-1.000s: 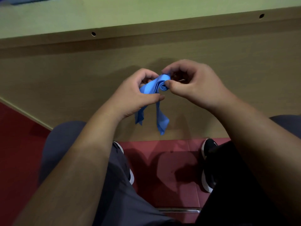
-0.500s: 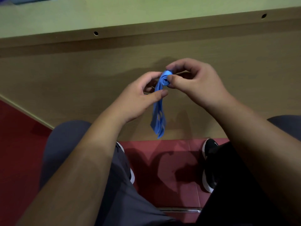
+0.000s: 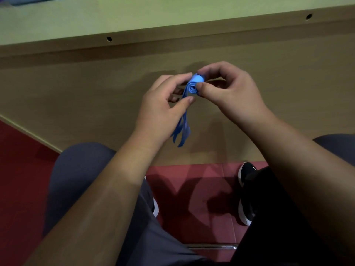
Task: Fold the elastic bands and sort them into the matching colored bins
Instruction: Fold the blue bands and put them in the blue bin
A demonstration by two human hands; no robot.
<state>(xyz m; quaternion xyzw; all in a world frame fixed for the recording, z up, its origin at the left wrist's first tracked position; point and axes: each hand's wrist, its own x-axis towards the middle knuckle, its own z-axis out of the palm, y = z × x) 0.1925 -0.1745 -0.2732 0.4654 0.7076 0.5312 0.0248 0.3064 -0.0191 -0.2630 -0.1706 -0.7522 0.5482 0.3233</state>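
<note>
The right hand (image 3: 228, 93) pinches the rolled top of the blue band (image 3: 193, 87). The left hand (image 3: 161, 110) has a loose grip on it. Its thin ends hang down with no writing to read.

Likely an office or workroom: a wood-laminate worktop (image 3: 172, 22) with drilled front panel (upper frame) over red floor tiles (image 3: 192, 189).

Both forearms are bare to the bottom edge, with no sleeve, watch or ring showing on the left hand (image 3: 159, 110) or the right hand (image 3: 228, 93). Grey trousers (image 3: 80, 181) cover the legs. The black shoes (image 3: 246, 194) have white soles and what may be a small white logo.
</note>
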